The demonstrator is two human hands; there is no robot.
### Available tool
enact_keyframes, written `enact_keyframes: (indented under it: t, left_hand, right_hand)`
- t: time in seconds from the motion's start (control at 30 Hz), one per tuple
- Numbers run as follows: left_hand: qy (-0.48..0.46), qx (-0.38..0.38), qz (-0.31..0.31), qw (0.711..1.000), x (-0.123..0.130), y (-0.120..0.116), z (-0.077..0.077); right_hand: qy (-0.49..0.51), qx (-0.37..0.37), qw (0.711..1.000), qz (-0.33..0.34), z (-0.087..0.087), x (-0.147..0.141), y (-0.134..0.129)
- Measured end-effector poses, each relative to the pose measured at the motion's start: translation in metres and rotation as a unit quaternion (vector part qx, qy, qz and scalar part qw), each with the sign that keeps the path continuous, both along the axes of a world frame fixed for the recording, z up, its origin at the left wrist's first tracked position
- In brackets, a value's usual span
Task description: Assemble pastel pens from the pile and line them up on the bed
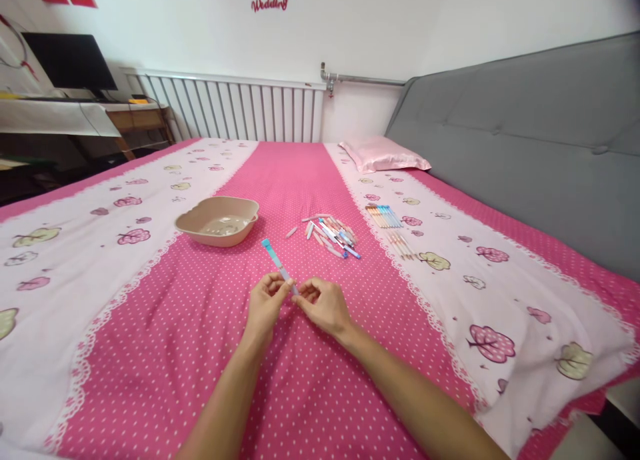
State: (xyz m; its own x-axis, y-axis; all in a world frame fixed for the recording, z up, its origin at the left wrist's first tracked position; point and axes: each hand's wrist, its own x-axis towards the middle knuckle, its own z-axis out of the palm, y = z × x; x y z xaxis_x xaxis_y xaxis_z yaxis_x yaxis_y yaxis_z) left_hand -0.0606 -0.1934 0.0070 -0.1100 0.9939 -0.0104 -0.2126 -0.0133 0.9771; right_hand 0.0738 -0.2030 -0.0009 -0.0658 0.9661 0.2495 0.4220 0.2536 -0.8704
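A slim pen (275,257), light blue at its upper end and pale lavender lower down, is held tilted above the pink bedsheet. My left hand (266,305) pinches its barrel between thumb and fingers. At the lower end, the thumb and fingertips of my right hand (324,307) close on the pen too. Beyond my hands lies a loose pile of pens and pen parts (333,233), in white, pink, orange and blue. Farther right, a row of blue and brown-orange pens (384,217) lies side by side, with a paler row of pens (401,245) nearer me.
A beige plastic basin (200,237) stands on the bed to the left of the pile. A pink pillow (384,155) lies at the back right, against the grey headboard (525,127). Behind the bed is a white radiator (235,107); a desk with a monitor (70,60) stands far left.
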Motion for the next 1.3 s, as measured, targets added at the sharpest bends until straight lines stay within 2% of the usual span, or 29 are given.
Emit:
enact_keyframes:
  t: [0.33, 0.43, 0.53, 0.73, 0.93, 1.1, 1.3]
  left_hand:
    - [0.050, 0.005, 0.003, 0.999, 0.001, -0.003, 0.008]
    - [0.071, 0.003, 0.008, 0.997, 0.001, -0.002, 0.008]
    - [0.103, 0.018, 0.012, 0.994, 0.002, 0.002, 0.003]
    - [0.188, 0.048, -0.033, 0.981, 0.009, 0.018, -0.006]
    - [0.266, 0.099, -0.058, 0.957, 0.028, 0.050, 0.014]
    - [0.271, 0.151, -0.023, 0.950, 0.045, 0.091, 0.034]
    - [0.269, 0.189, 0.093, 0.940, 0.065, 0.147, 0.056]
  right_hand:
    - [0.022, -0.006, 0.998, -0.052, 0.002, 0.001, -0.001]
    - [0.035, -0.001, 0.997, -0.073, 0.005, 0.009, 0.004]
    - [0.046, 0.000, 0.993, -0.105, 0.011, 0.024, 0.012]
    - [0.028, 0.026, 0.981, -0.188, 0.029, 0.083, 0.035]
    - [-0.025, 0.043, 0.956, -0.290, 0.039, 0.154, 0.059]
    - [-0.077, 0.019, 0.925, -0.372, 0.038, 0.209, 0.084]
    - [-0.113, -0.019, 0.890, -0.441, 0.033, 0.259, 0.121]
